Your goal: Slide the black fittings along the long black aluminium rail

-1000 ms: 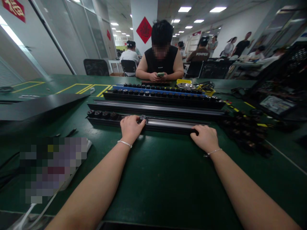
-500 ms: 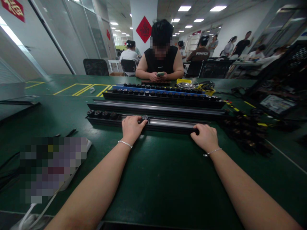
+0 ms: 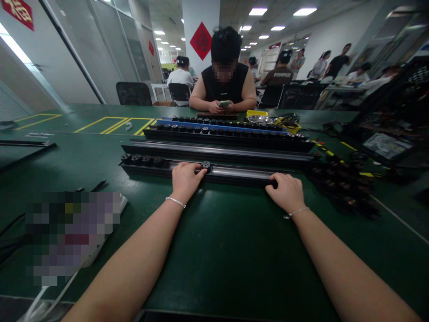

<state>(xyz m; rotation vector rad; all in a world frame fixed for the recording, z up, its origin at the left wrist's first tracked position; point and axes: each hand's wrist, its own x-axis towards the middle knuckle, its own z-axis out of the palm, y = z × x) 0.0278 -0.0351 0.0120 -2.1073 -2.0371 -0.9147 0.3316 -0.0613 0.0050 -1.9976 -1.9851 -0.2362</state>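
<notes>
A long black rail [image 3: 239, 171] lies crosswise in front of me, its shiny inner channel facing up. My left hand [image 3: 187, 179] is closed at its middle, thumb and fingers on a small black socket module [image 3: 206, 166] seated in the channel. Several similar black modules [image 3: 146, 159] sit together at the rail's left end. My right hand [image 3: 287, 190] grips the rail near its right end, thumb on the near side; its fingertips are partly hidden. Just behind lies a second black rail [image 3: 217, 151] with a bare channel.
Farther back stand a blue rail [image 3: 228, 127] and a black rail, both lined with modules. Loose black modules [image 3: 345, 185] are heaped at right. A pixelated object [image 3: 77, 237] with cables lies at left. Across the green table [image 3: 214, 250] a person [image 3: 223, 85] holds a phone.
My left hand has shifted slightly right along the rail, and the socket module has moved right with it. My right hand stays nearly in place on the rail.
</notes>
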